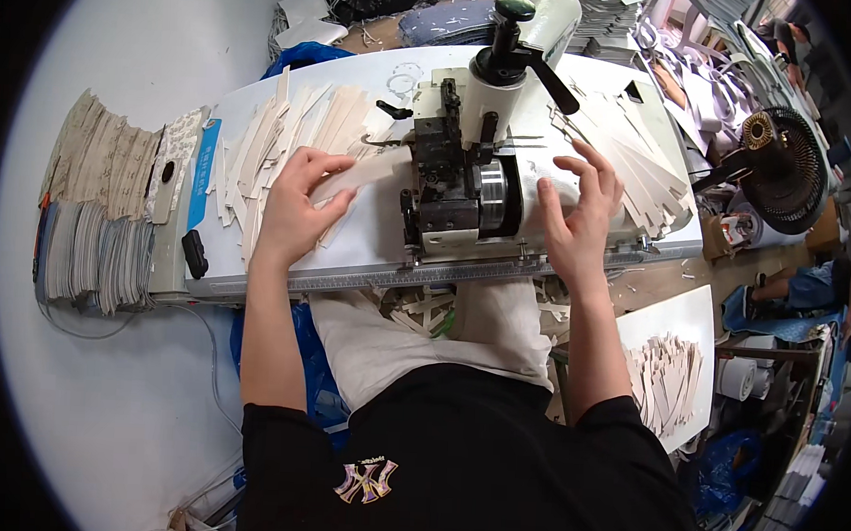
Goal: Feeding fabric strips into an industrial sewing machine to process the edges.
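My left hand [307, 199] is to the left of a bench machine [445, 192] with a black feed head. Its thumb and fingers are round a pale flat strip [380, 169], whose far end reaches the head's left side. To the right of the machine's shiny metal roller [492, 194], my right hand [585, 201] hovers with fingers spread and nothing in them. A fan of pale strips [639, 166] lies beyond it. More loose strips [332, 119] are heaped on the white table behind my left hand.
A black crank handle [552, 81] tops the machine. Stacked grey sheets [98, 256] stand at the far left. A ruler [339, 281] runs along the table's front edge. On the right are a black fan [786, 172] and a white board [703, 320] bearing cut strips.
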A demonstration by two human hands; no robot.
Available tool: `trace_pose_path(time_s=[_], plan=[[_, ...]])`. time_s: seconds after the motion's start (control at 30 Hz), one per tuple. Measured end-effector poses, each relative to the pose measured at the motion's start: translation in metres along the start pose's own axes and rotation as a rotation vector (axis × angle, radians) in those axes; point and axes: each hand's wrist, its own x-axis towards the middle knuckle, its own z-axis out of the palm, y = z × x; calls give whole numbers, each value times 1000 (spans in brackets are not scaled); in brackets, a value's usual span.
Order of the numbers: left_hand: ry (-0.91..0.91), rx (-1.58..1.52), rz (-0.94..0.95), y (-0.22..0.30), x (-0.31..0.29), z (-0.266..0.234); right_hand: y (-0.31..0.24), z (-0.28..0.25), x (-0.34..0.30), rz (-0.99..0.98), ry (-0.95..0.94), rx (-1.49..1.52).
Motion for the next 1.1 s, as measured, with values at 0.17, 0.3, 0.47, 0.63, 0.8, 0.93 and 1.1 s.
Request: trace_pose_path(time_s=[0.17,0.3,0.47,0.63,0.8,0.93,1.1], plan=[[-249,86,27,45,9,18,-17,13,5,-36,-95,-7],[-287,157,62,56,21,41,-25,20,8,-37,-186,-33],[-244,168,197,58,28,66,-19,25,19,-47,-170,-83],[-240,72,139,57,27,73,7,-13,34,36,-24,-124],[-190,38,61,46,27,66,67,-52,30,132,191,-106],[15,262,-124,-27,25,47,105,-59,26,314,412,-122],[99,716,-339,-114,-4,43,135,-67,23,492,536,-243]])
